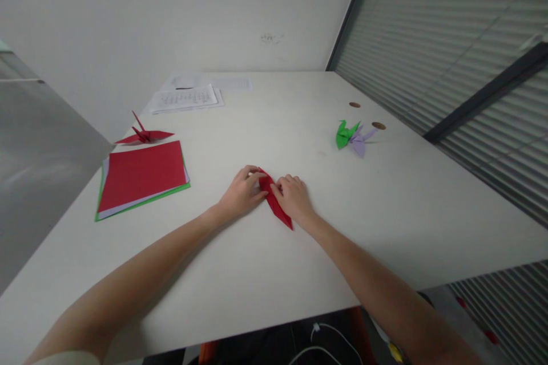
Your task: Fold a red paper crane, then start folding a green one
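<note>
A piece of folded red paper [278, 210], long and pointed at its near end, lies slantwise on the white table between my hands. My left hand [244, 189] has its thumb and fingers closed on the upper left part of the paper. From the other side, my right hand [294, 197] presses its curled fingers and thumb on the paper's right edge near the middle. My fingertips cover some of the upper folds.
On the left, a finished red paper crane [145, 135] stands behind a stack of coloured paper sheets [145, 174]. Green [345, 136] and purple [359, 140] paper cranes sit at the right, near two round table holes. Printed papers [184, 98] lie at the back left.
</note>
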The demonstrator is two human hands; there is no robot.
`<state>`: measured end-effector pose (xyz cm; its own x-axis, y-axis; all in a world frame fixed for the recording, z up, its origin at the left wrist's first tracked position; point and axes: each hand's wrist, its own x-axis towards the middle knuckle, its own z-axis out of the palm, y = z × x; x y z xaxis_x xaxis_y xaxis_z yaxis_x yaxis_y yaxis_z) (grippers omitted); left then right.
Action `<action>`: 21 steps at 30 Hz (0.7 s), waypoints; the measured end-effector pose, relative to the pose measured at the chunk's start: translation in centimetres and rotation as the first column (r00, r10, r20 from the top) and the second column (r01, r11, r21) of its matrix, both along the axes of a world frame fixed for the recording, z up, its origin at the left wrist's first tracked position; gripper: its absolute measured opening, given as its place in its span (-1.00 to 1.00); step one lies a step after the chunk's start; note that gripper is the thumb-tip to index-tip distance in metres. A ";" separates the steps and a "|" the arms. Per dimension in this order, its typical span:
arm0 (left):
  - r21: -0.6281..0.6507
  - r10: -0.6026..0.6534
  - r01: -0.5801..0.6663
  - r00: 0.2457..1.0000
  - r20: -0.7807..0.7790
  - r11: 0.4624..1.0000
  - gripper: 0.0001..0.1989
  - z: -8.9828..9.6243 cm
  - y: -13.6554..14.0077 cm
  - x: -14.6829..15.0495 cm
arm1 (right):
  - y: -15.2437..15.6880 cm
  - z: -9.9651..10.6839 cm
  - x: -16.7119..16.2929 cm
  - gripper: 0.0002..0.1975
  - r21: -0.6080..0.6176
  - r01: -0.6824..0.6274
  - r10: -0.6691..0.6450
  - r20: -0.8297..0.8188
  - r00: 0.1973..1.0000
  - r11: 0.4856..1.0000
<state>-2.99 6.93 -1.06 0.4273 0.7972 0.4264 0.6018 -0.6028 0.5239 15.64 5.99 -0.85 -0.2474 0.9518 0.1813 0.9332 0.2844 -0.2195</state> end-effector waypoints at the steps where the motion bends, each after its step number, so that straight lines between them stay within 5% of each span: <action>1: 0.011 0.002 -0.002 0.999 -0.038 1.000 -0.59 0.2 0.0 0.0 | 0.1 0.1 0.3 -0.73 -0.015 -0.032 0.032 -0.001 0.999 0.999; 5: -0.037 -0.102 0.098 0.985 -0.139 0.994 -0.56 0.9 -0.1 -0.1 | 0.2 0.8 2.1 -0.72 -0.084 -0.177 0.176 -0.015 0.984 0.981; 13: -0.077 -0.318 0.310 0.942 -0.113 0.947 -0.61 1.2 0.1 -0.2 | 0.5 1.5 4.1 -0.86 -0.112 -0.250 0.246 -0.053 0.968 0.962; 21: -0.081 -0.299 0.297 0.954 -0.014 0.951 -0.67 1.0 0.1 -0.3 | 0.0 0.7 3.0 -0.84 -0.021 -0.225 0.226 0.069 0.972 0.974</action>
<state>-3.28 7.07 -0.07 0.6607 0.6616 0.3546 0.4147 -0.7155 0.5622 18.64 5.98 -0.13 -0.4672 0.8724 0.1437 0.8589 0.4864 -0.1603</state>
